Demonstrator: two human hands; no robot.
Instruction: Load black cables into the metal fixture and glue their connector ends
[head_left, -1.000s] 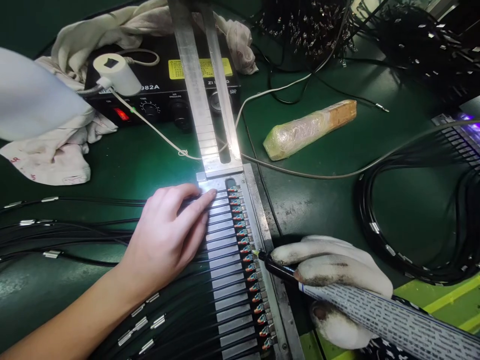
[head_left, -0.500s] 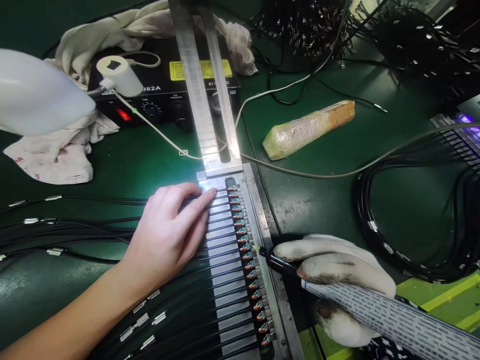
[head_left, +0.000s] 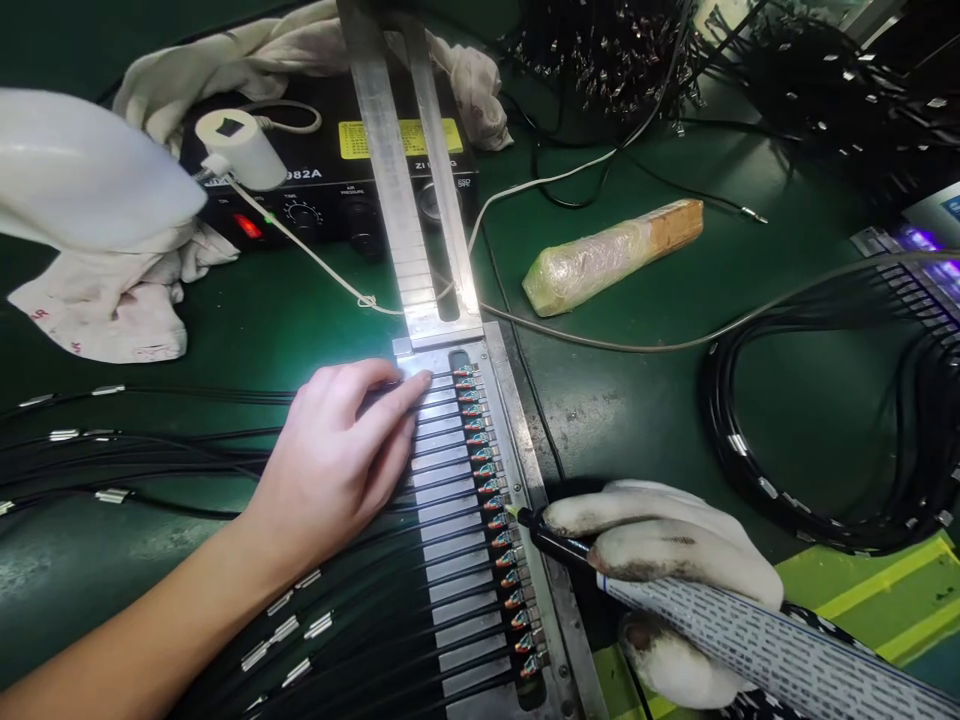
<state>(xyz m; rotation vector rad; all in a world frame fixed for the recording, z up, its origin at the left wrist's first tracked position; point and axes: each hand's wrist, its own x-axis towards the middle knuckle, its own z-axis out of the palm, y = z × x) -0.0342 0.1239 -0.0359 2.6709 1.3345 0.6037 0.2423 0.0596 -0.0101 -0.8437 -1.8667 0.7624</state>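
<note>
My bare left hand (head_left: 337,455) rests on the upper left part of a metal fixture (head_left: 446,560). Its index finger stretches onto the plate over the black cables (head_left: 450,432), other fingers bend, and the thumb tucks below. Along the fixture's slot sits a row of small connectors (head_left: 487,470) with coloured wires at the cable ends. My right hand (head_left: 675,545), in a soiled white glove, is closed around a dispensing pen (head_left: 559,542) with a black nose and a printed, pale barrel. Its thin yellow-green tip is at a connector around the middle of the row.
Behind the fixture stands a black controller box (head_left: 330,205) with a red lit switch, partly covered by white cloth (head_left: 142,300). A film-wrapped wooden block (head_left: 611,257) lies at upper right. Coiled black cables (head_left: 720,440) lie right, above a yellow-green sheet (head_left: 870,590). A white lamp (head_left: 90,170) juts in left.
My right hand has shifted slightly toward me, and the pen tip now points at a connector lower in the row. My left hand stays in place.
</note>
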